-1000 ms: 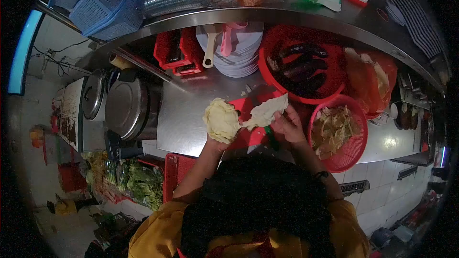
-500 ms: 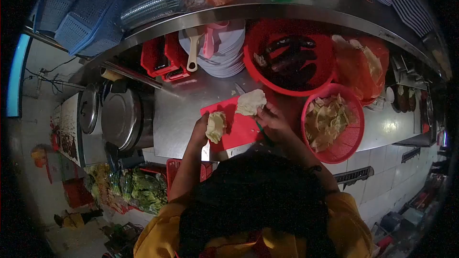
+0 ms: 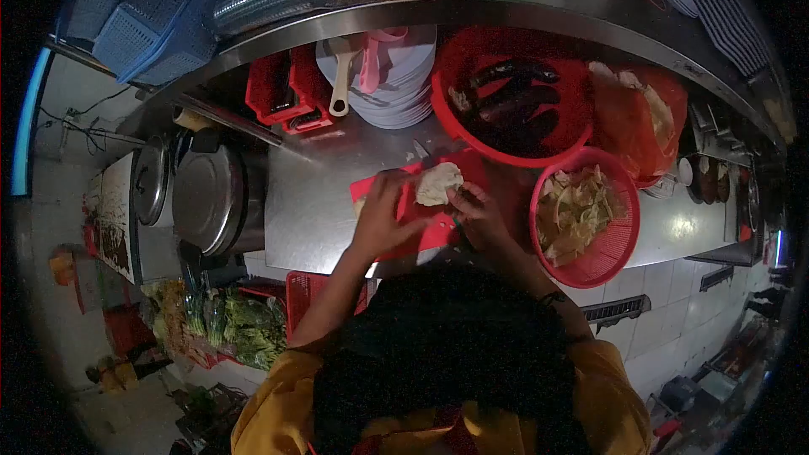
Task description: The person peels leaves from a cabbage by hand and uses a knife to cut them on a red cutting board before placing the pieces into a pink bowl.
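Over the red cutting board [image 3: 425, 238], my right hand [image 3: 480, 217] grips a pale, crumpled cabbage leaf [image 3: 438, 184] by its right side. A bit of green shows under that hand's fingers. My left hand [image 3: 379, 217] is open above the board's left part, thumb and fingers apart, fingertips a little left of the leaf. Beneath it a pale cabbage piece [image 3: 360, 206] lies at the board's left edge, mostly hidden. Just behind the board a knife blade tip [image 3: 420, 150] shows on the steel counter.
Right of my right hand stands a pink basket [image 3: 628, 240] of pale leaf pieces. Behind are a red basin [image 3: 506, 154] with eggplants, stacked plates [image 3: 392, 109] and red bins [image 3: 271, 93]. Large lidded pots [image 3: 206, 194] stand at the left. A steel shelf [image 3: 455, 13] overhangs the back.
My left hand has let go of its cabbage piece, now low at the board's left edge, and moved right toward the other leaf. My right hand keeps its leaf, now slightly lower.
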The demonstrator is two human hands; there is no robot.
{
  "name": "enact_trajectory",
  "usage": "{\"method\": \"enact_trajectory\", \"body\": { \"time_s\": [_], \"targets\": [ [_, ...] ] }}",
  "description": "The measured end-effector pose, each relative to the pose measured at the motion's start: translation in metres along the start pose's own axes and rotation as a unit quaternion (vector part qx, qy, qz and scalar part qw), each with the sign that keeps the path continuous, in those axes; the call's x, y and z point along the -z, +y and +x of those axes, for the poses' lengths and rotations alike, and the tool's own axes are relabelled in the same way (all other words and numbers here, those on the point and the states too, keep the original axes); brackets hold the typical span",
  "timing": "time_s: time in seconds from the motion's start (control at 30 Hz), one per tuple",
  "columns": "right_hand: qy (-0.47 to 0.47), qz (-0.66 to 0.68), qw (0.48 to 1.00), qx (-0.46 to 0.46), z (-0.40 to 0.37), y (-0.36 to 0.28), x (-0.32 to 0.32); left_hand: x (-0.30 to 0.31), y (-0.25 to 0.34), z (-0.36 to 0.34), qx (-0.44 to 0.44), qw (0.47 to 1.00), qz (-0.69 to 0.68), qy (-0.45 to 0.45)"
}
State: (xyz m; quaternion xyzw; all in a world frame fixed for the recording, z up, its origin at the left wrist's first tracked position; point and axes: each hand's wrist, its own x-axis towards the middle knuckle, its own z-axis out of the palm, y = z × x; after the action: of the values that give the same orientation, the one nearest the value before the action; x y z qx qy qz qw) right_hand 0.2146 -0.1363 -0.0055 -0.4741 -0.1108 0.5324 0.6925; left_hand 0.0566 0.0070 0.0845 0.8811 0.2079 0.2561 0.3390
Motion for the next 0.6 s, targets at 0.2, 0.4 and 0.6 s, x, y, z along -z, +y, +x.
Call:
{"method": "enact_trajectory", "body": {
  "time_s": [0.2, 0.4, 0.6],
  "targets": [
    [0.009, -0.126, 0.992, 0.014, 0.006, 0.014, 0.014, -0.052, -0.032, -0.030, -0.012, 0.999, 0.046, 0.021],
    [0.099, -0.699, 0.700, 0.110, -0.007, 0.045, 0.035, -0.085, -0.057, -0.074, -0.005, 0.989, 0.147, 0.027],
    [-0.026, -0.879, 0.400, 0.259, -0.023, 0.055, 0.074, -0.094, -0.068, -0.077, -0.034, 0.988, 0.144, 0.038]
  ]
}}
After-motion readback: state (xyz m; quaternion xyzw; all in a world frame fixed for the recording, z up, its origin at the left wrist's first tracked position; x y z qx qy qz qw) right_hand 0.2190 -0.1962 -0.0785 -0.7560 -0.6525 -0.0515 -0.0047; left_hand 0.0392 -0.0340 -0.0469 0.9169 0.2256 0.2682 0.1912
